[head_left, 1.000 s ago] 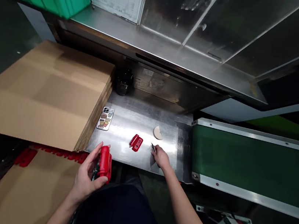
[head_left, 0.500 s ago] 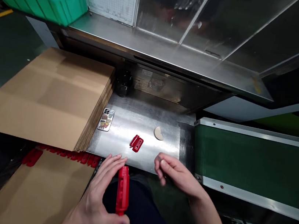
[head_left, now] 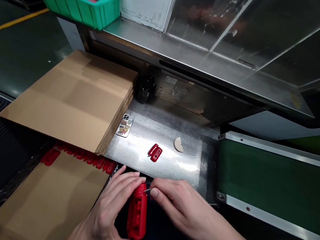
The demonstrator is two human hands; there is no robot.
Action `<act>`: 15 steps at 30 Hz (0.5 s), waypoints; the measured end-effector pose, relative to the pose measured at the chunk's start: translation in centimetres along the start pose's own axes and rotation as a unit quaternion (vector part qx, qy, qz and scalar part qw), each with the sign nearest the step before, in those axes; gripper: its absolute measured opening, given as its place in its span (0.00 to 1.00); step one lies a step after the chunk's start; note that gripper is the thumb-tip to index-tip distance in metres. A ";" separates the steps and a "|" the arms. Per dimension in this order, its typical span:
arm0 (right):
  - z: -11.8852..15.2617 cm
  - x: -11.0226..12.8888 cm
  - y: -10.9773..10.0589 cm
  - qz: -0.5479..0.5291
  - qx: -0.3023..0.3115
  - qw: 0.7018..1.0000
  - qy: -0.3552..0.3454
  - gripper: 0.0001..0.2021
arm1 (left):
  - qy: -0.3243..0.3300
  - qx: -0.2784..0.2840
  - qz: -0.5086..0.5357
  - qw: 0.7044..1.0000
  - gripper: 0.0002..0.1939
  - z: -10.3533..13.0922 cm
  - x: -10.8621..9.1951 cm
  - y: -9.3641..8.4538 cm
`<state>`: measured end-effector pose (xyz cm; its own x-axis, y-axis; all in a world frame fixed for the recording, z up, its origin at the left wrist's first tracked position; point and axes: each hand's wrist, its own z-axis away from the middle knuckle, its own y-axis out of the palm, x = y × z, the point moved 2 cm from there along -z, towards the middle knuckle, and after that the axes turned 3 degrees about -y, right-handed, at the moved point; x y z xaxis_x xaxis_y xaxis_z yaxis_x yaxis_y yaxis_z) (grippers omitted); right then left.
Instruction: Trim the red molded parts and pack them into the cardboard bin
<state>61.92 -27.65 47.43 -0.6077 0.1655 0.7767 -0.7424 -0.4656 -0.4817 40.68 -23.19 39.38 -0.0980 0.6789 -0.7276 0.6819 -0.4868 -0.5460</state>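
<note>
My left hand (head_left: 111, 212) is closed round the ends of a long red plastic part (head_left: 137, 216), fingers on its top and thumb under its bottom. Slots show along the face of the part. Pinched between thumb and fingers of my right hand (head_left: 176, 202) is a thin metal blade (head_left: 147, 190), mostly hidden by the fingers. Its tip meets the upper right edge of the red part. Beyond my hands, a smaller dark red plastic piece (head_left: 155, 152) lies on the steel table (head_left: 137, 156), with a cream half-round piece (head_left: 178, 144) to its right.
A phone (head_left: 125, 125) lies beside a stack of cardboard sheets (head_left: 74, 96). Behind it stands a black jar (head_left: 146, 89). Red parts (head_left: 50, 157) line a lower cardboard sheet (head_left: 54, 196). A green conveyor (head_left: 282, 181) is at right, a green bin (head_left: 74, 6) on the shelf.
My right hand has moved left to the red part, and the blade tip now shows at its edge. The left hand still holds the part. The whole view has shifted.
</note>
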 end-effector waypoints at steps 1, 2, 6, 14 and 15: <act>-0.2 0.2 0.1 0.008 0.006 1.000 -0.007 0.21 | 0.002 -0.004 -0.004 1.000 0.51 0.1 -0.1 -0.2; -0.4 0.4 0.2 0.014 0.012 1.000 -0.016 0.20 | 0.004 -0.010 -0.007 1.000 0.51 0.1 -0.2 -0.5; -0.8 1.1 0.8 0.041 0.015 0.998 -0.046 0.19 | -0.001 -0.029 -0.019 0.999 0.50 0.3 -0.5 -1.3; -1.4 1.8 1.5 0.099 0.006 0.993 -0.067 0.18 | -0.003 -0.057 -0.042 0.997 0.51 1.1 -1.1 -1.9; -1.5 1.9 1.5 0.099 0.008 0.993 -0.069 0.18 | -0.004 -0.060 -0.044 0.997 0.51 1.2 -1.1 -1.9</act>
<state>59.22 -26.79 47.55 -0.6959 -0.0496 0.7165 -0.6075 -0.4915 -0.6240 38.59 -23.70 40.72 -0.1659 0.7117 -0.6826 0.7524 -0.3561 -0.5542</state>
